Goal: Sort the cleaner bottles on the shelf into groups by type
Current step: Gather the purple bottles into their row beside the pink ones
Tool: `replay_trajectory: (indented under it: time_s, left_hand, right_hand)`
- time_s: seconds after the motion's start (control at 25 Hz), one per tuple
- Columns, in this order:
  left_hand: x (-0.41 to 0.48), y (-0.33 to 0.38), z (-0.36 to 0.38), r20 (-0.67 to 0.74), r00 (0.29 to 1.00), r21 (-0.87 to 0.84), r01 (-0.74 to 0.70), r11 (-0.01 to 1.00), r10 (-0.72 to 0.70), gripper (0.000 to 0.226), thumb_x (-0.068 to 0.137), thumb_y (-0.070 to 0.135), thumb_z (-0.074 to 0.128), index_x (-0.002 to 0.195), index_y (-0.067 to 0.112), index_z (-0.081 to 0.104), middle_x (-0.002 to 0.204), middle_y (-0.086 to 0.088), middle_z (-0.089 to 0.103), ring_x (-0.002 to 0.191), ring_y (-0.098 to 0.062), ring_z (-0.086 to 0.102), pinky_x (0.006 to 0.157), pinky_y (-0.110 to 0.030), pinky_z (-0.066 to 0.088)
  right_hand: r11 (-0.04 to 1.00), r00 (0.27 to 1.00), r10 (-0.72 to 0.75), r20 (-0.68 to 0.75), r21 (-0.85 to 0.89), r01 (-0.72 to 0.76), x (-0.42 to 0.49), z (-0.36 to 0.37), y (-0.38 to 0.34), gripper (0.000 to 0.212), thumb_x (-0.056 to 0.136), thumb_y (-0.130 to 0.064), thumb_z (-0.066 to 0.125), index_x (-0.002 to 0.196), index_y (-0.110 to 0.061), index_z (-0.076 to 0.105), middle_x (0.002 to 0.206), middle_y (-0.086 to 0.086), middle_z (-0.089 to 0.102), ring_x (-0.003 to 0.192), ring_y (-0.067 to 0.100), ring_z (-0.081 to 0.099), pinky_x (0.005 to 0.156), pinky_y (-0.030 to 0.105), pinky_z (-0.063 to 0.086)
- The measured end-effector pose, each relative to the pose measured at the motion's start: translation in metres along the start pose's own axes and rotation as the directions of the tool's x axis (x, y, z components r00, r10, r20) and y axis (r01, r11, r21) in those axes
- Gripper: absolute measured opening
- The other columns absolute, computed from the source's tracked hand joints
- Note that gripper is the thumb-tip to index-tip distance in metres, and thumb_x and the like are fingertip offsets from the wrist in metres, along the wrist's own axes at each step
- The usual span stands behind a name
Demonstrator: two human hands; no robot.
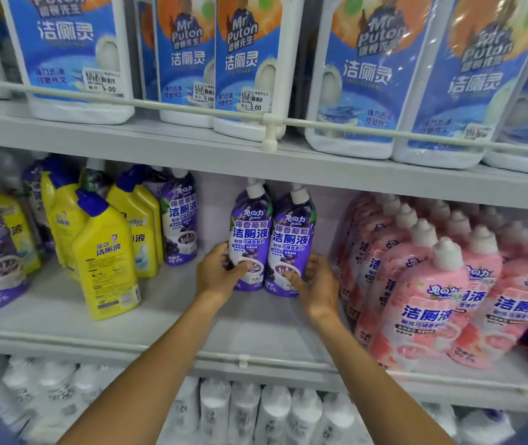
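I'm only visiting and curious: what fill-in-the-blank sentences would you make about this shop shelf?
The left hand grips the left grape bottle and the right hand the right grape bottle; both labels are mostly ____.
The pink bottles right of the hands have ____ caps.
The yellow bottles have ____ caps.
Price stickers on the upper shelf read ____.
Missing words: purple; white; blue; 5.00.

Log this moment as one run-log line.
phase: grouping | left hand: grips left purple bottle | right hand: grips right purple bottle | bottles: upright, side by side on middle shelf
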State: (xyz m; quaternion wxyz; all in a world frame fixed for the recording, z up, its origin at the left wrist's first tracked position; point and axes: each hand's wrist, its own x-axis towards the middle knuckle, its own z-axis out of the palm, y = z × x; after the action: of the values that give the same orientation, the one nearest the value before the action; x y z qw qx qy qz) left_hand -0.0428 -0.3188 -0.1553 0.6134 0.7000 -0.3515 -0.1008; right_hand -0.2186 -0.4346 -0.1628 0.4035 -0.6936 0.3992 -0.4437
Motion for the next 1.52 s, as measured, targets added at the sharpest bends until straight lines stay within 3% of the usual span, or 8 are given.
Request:
replay_trajectory:
  time_s: [0.12,0.28,0.52,0.76,1.0,1.2,1.36,1.52]
  left_hand:
    - [0.003,-0.001,0.007,-0.019,1.000,-0.025,0.007,1.000,-0.007,0.053,0.068,0.033,0.089,0.113,0.013,0.071,0.100,-0.001,0.078,0.086,-0.014,0.075,0.075,-0.033,0.062]
    - [0.003,0.000,0.010,-0.020,1.000,-0.027,0.011,1.000,-0.012,0.043,0.078,0.022,0.088,0.116,0.013,0.069,0.100,0.003,0.076,0.086,-0.011,0.074,0.070,-0.023,0.059]
    - [0.002,-0.001,0.011,-0.026,1.000,-0.023,0.002,1.000,-0.003,0.044,0.080,0.026,0.086,0.118,0.015,0.067,0.104,0.003,0.074,0.088,-0.014,0.073,0.072,-0.026,0.059]
    - [0.010,-0.005,0.008,-0.015,1.000,-0.004,-0.003,1.000,0.003,0.043,0.078,0.026,0.088,0.114,0.012,0.069,0.102,0.003,0.075,0.084,-0.004,0.072,0.067,-0.018,0.056]
    - [0.019,-0.009,0.000,0.031,0.999,-0.024,-0.040,0.999,0.041,0.034,0.078,0.018,0.088,0.106,0.017,0.071,0.097,0.004,0.077,0.080,0.005,0.072,0.067,-0.015,0.056]
    - [0.025,-0.010,-0.002,0.060,0.997,-0.031,-0.047,0.998,0.049,0.039,0.079,0.016,0.087,0.113,0.011,0.070,0.097,0.004,0.075,0.079,0.010,0.070,0.063,-0.008,0.052]
    - [0.024,-0.012,-0.004,0.055,0.997,-0.043,-0.053,0.998,0.055,0.042,0.079,0.019,0.087,0.116,0.010,0.069,0.102,0.003,0.075,0.081,0.011,0.069,0.064,-0.009,0.053]
    - [0.026,-0.009,-0.007,0.082,0.996,-0.061,-0.043,0.997,0.048,0.044,0.080,0.017,0.086,0.119,0.008,0.066,0.104,0.002,0.073,0.081,0.013,0.068,0.064,-0.009,0.053]
  right_hand:
    - [1.000,1.000,-0.012,-0.010,0.010,0.012,0.006,-0.001,0.002,0.053,0.073,-0.021,0.095,0.113,-0.014,0.060,0.103,-0.002,0.074,0.086,0.007,0.070,0.073,0.028,0.060]
    - [0.999,1.000,-0.017,0.004,0.028,0.017,0.010,0.000,0.007,0.050,0.075,-0.019,0.094,0.111,-0.020,0.059,0.105,-0.002,0.074,0.088,0.007,0.071,0.078,0.035,0.063]
    - [0.999,1.000,-0.024,0.006,0.029,0.024,0.017,0.001,0.017,0.052,0.074,-0.020,0.094,0.112,-0.021,0.059,0.106,-0.002,0.074,0.091,0.011,0.072,0.081,0.042,0.064]
    - [0.998,0.999,-0.023,-0.032,0.057,0.024,0.018,0.008,0.017,0.050,0.075,-0.014,0.093,0.110,-0.023,0.059,0.105,-0.003,0.074,0.089,0.008,0.072,0.078,0.035,0.064]
    - [0.997,1.000,-0.019,-0.011,0.076,0.020,0.018,0.010,0.011,0.051,0.075,-0.017,0.094,0.113,-0.018,0.059,0.101,-0.009,0.072,0.085,-0.004,0.067,0.067,0.011,0.055]
    - [0.992,0.999,0.014,0.032,0.128,-0.018,0.019,0.012,0.013,0.049,0.078,-0.016,0.092,0.115,-0.022,0.061,0.100,-0.015,0.073,0.086,0.002,0.071,0.068,0.017,0.059]
    - [0.986,0.999,0.020,0.043,0.166,-0.027,0.019,0.015,0.012,0.046,0.079,-0.014,0.090,0.115,-0.021,0.062,0.101,-0.015,0.073,0.083,-0.005,0.072,0.066,0.016,0.058]
    - [0.983,0.997,0.000,0.081,0.183,-0.015,0.019,0.014,0.008,0.056,0.079,-0.016,0.091,0.123,-0.023,0.057,0.111,-0.014,0.071,0.094,0.005,0.072,0.070,0.020,0.060]
